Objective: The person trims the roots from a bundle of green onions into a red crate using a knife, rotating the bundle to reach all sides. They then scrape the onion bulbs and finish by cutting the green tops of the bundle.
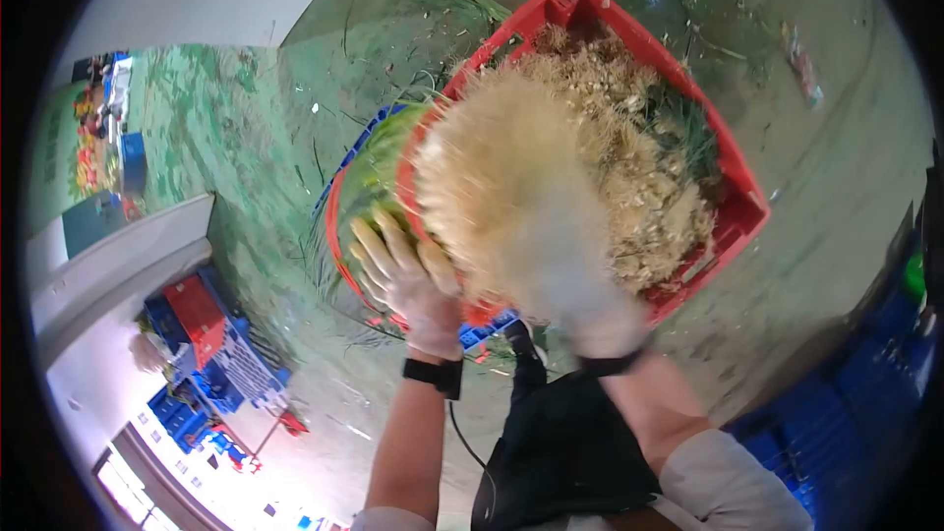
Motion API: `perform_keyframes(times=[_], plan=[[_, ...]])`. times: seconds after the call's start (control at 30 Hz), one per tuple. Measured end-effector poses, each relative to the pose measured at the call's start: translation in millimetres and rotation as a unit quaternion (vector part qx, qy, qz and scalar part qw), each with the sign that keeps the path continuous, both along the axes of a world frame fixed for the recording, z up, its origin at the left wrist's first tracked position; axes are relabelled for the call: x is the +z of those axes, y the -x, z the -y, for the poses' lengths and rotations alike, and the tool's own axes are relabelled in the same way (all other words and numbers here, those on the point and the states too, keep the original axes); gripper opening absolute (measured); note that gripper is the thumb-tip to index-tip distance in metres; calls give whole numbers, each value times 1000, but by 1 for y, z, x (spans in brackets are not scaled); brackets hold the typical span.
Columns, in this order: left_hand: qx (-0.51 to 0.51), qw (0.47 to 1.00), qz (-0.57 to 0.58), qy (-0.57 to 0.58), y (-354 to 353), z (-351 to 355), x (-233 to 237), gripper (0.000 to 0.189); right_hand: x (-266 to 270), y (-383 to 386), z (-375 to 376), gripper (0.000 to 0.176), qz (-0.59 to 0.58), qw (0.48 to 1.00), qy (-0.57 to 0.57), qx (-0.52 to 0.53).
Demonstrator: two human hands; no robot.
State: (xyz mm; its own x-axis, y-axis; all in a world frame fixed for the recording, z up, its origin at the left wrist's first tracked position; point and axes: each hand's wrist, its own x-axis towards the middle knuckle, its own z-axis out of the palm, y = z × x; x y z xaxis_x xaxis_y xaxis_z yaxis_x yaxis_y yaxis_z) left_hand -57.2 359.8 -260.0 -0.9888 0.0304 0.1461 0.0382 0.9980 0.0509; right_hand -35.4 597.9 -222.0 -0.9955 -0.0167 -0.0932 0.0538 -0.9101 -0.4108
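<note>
Roots (487,143), pale, dense and bristly as a worn brush, swell up in a blurred heap over the left wall of the red plastic crate (730,152). The right hand (565,251), in a thin whitish glove, is smeared by motion at the near side of this heap; I cannot tell whether its fingers are apart or clamped on anything. The left hand (405,275), gloved too, has its fingers spread apart over the long, smooth green leaves (382,162) just beside the crate. A thin red edge (335,216) curves round those leaves, with a blue plastic edge (344,162) showing outside it.

Inside the crate, a matted, straw-coloured root layer (644,177) reaches close to the stiff rim, dark green leaves (685,126) poking through towards the right wall. Past that wall the scuffed greenish floor (836,187) leaves wide room for moving; the person's black apron (575,452) closes off the near side. Blue crates (836,423) stand well apart, at the lower right.
</note>
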Motion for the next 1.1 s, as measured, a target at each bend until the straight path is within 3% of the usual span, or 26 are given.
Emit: perform_keyframes(times=[0.03,0.07,0.13,0.2,0.23,0.27,0.3,0.33,0.37,0.4,0.43,0.47,0.5,0.53,0.57,0.63,0.67,0.73,0.77,0.8,0.83,0.87,0.9,0.93,1.0,1.1], plan=[[21,994,-3,108,-17,-7,6,88,1,4,39,78,-8,907,-421,1],[28,995,-10,97,-31,-6,10,88,3,6,58,82,-20,645,-764,-7],[14,1000,-4,15,-62,0,8,81,5,-9,24,90,-108,676,-725,76],[4,997,27,-70,-78,2,57,80,-2,-11,-33,82,-132,804,-524,248],[-16,987,57,-146,-76,8,69,78,-5,6,-65,77,-44,854,-480,197],[-34,991,-37,-123,-68,22,67,76,-6,21,-89,74,49,891,-426,148],[-47,986,-127,-95,-56,36,63,74,63,47,-92,73,114,918,-362,111],[-37,987,-123,-99,-39,42,65,74,40,49,-96,73,153,901,-405,-34],[-17,983,-89,-159,-14,46,67,72,-1,28,-121,73,150,898,-412,-28],[1,974,-60,-218,2,46,66,69,-38,39,-86,71,82,885,-458,18],[-11,991,22,-130,-1,33,55,70,-69,56,-16,69,17,865,-497,66],[-17,994,104,-42,-10,20,42,70,-104,44,-24,67,-53,838,-530,117],[19,993,97,-68,-25,21,33,71,-88,38,-16,63,-138,684,-707,115],[26,988,98,-119,-42,25,30,73,-67,32,-9,60,-213,491,-839,96],[10,987,75,-145,-60,29,26,76,-56,32,-16,60,-222,493,-835,100],[-63,988,33,-139,-99,40,11,87,-42,20,-42,62,-184,705,-608,315],[-39,990,55,-120,-115,29,13,93,-39,19,-53,62,-185,705,-607,316],[17,989,107,-101,-138,2,18,98,-30,22,-70,70,16,902,-403,154],[3,994,70,-83,-148,-4,11,101,5,26,-61,74,85,913,-375,134],[8,994,69,-89,-159,-8,5,101,-6,16,-50,74,83,910,-381,139],[27,991,85,-97,-164,-11,4,101,-31,1,-38,79,-18,762,-607,225],[45,988,104,-102,-170,-11,4,101,-43,-10,-30,84,-117,548,-774,293],[39,987,102,-116,-172,-7,4,101,-54,-5,-39,84,-115,581,-728,345],[46,987,104,-112,-173,-7,5,101,-59,-2,-46,84,-120,582,-724,350],[27,989,88,-114,-165,-6,9,101,-67,5,-57,84,-129,679,-653,309],[8,989,98,-112,-150,-3,33,96,-32,-27,-73,75,-46,694,-675,247]])
